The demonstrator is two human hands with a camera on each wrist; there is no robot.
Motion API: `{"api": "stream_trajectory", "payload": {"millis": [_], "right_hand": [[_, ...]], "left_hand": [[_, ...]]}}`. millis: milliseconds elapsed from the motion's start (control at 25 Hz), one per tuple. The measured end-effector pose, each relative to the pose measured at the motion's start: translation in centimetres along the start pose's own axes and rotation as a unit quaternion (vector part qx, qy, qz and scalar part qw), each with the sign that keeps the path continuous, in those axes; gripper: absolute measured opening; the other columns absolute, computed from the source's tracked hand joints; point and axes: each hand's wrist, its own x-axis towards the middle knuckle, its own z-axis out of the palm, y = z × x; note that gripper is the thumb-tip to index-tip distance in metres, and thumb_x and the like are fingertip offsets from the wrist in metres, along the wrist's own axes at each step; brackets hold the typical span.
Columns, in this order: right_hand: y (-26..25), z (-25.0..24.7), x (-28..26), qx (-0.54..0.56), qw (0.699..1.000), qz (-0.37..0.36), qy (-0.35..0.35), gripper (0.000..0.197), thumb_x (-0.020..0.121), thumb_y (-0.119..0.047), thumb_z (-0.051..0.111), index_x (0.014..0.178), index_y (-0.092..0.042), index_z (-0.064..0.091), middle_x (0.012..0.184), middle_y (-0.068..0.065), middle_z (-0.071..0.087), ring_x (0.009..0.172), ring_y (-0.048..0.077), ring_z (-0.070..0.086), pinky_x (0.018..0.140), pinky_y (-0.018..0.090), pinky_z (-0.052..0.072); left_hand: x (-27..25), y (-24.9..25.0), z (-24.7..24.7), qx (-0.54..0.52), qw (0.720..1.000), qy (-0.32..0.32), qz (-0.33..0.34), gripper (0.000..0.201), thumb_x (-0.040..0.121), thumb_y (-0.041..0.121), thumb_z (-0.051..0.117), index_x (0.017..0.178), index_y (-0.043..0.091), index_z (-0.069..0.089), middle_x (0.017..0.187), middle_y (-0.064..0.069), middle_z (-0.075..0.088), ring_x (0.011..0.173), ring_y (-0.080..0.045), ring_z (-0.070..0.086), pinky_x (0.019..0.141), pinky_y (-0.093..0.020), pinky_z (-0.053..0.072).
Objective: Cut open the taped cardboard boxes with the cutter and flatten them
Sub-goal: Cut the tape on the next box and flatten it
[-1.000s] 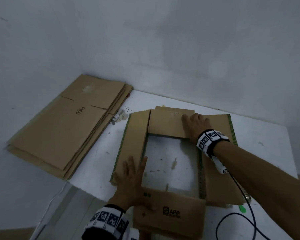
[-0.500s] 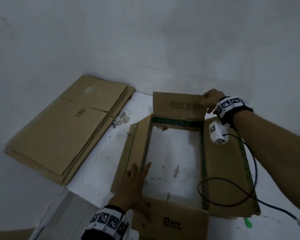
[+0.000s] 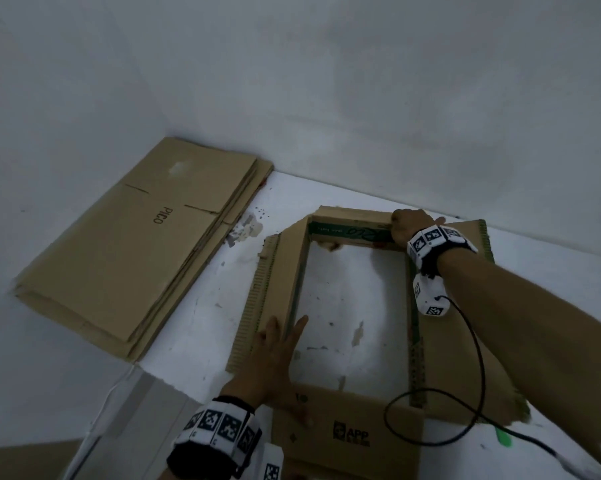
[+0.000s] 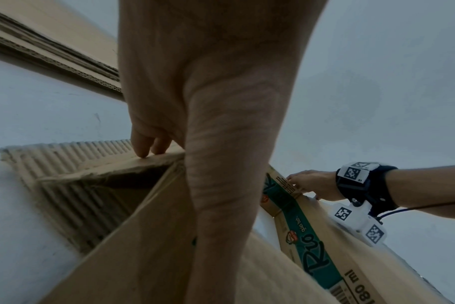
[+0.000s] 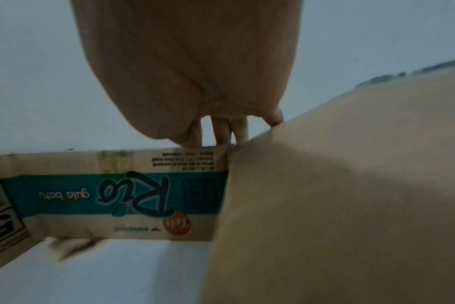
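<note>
A bare room corner, likely storage or a plain workroom. Blank white walls (image 3: 327, 81) meet a scuffed white table (image 3: 202, 317), and a stack of flattened cardboard (image 3: 129, 251) leans against the wall.

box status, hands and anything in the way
Left hand flat on left flap. Right hand grips far wall of box. Box open, not flat yet. Wrist cable trails over right flap.

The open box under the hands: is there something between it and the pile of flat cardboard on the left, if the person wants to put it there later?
Nothing visible does. Between the open box and the pile of flat cardboard lies only bare white table with paint chips. The left hand rests on the box's left wall.
</note>
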Motion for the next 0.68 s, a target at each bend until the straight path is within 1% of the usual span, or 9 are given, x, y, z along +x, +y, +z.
{"api": "stream_trajectory", "payload": {"millis": [40,120,200,280,360,440,480,600,680], "right_hand": [[0.2,-0.6,-0.2,0.002,1.0,-0.006,-0.015,0.028,0.101,-0.027,0.043,0.117,-0.015,0.063,0.119,0.012,0.063,0.12,0.039,0.053,0.112,0.07,0.015],[0.9,-1.8,-1.2,0.048,0.998,-0.031,-0.029,0.041,0.105,-0.039,0.038,0.137,-0.018,0.055,0.144,0.012,0.052,0.135,0.038,0.043,0.117,0.059,0.022],[1.9,-2.9,-3.1,0.178,0.982,-0.048,0.039,0.042,0.104,-0.036,0.045,0.14,-0.019,0.053,0.15,0.013,0.047,0.138,0.035,0.041,0.114,0.043,0.033],[3.5,-3.9,-5.8,0.291,0.942,-0.036,0.165,0.031,0.099,-0.027,0.054,0.126,-0.017,0.065,0.138,0.011,0.059,0.129,0.03,0.051,0.106,0.034,0.038],[5.5,-4.5,-8.7,0.334,0.915,-0.011,0.228,0.023,0.095,-0.023,0.057,0.114,-0.018,0.071,0.121,0.007,0.067,0.116,0.023,0.059,0.096,0.029,0.042],[8.0,-4.6,-11.6,0.373,0.896,0.029,0.241,0.02,0.094,-0.023,0.059,0.109,-0.019,0.071,0.108,0.003,0.069,0.101,0.019,0.06,0.085,0.026,0.041],[9.2,-4.3,-13.0,0.392,0.887,0.048,0.239,0.018,0.094,-0.025,0.06,0.107,-0.02,0.071,0.104,0.002,0.068,0.097,0.018,0.06,0.082,0.026,0.041],[11.8,-2.4,-16.5,0.434,0.869,0.083,0.225,0.014,0.096,-0.028,0.06,0.105,-0.024,0.07,0.103,-0.001,0.067,0.098,0.017,0.06,0.084,0.03,0.042],[13.5,-0.3,-18.6,0.463,0.852,0.106,0.222,0.014,0.097,-0.028,0.057,0.104,-0.027,0.068,0.103,-0.002,0.066,0.1,0.02,0.061,0.088,0.038,0.049]], "left_hand": [[0.0,0.0,-0.1,0.001,1.0,0.002,0.001,0.158,0.052,0.055,0.093,0.143,0.049,-0.035,0.158,-0.014,-0.035,0.145,-0.044,-0.027,0.118,-0.064,0.007],[-0.3,0.1,-0.2,-0.005,1.0,0.001,0.002,0.156,0.053,0.052,0.093,0.145,0.048,-0.033,0.158,-0.013,-0.035,0.145,-0.044,-0.027,0.117,-0.064,0.007],[-0.4,0.1,-0.3,-0.02,1.0,-0.002,-0.002,0.156,0.054,0.051,0.094,0.145,0.048,-0.032,0.157,-0.01,-0.037,0.144,-0.043,-0.029,0.117,-0.064,0.007],[-0.5,0.1,-0.4,-0.014,1.0,-0.005,-0.002,0.156,0.052,0.054,0.093,0.145,0.049,-0.033,0.157,-0.011,-0.037,0.144,-0.042,-0.03,0.118,-0.064,0.006],[-0.8,0.2,-1.0,0.011,1.0,-0.022,-0.003,0.154,0.054,0.06,0.09,0.145,0.047,-0.033,0.157,-0.013,-0.036,0.146,-0.043,-0.027,0.119,-0.063,0.008],[-1.1,0.7,-2.1,0.037,0.999,-0.033,0.0,0.149,0.058,0.066,0.085,0.147,0.044,-0.032,0.159,-0.017,-0.031,0.147,-0.044,-0.021,0.12,-0.062,0.009],[-1.4,1.3,-2.8,0.046,0.999,-0.018,0.007,0.144,0.061,0.069,0.081,0.149,0.042,-0.029,0.16,-0.019,-0.028,0.148,-0.044,-0.02,0.12,-0.061,0.007],[-1.4,4.0,-4.5,0.07,0.992,0.083,0.062,0.117,0.074,0.074,0.068,0.157,0.041,-0.008,0.163,-0.01,-0.025,0.149,-0.037,-0.022,0.119,-0.058,-0.006],[-1.0,6.9,-5.4,0.066,0.986,0.107,0.113,0.101,0.078,0.074,0.063,0.156,0.046,0.005,0.165,-0.003,-0.021,0.151,-0.03,-0.019,0.12,-0.056,-0.004]]}}
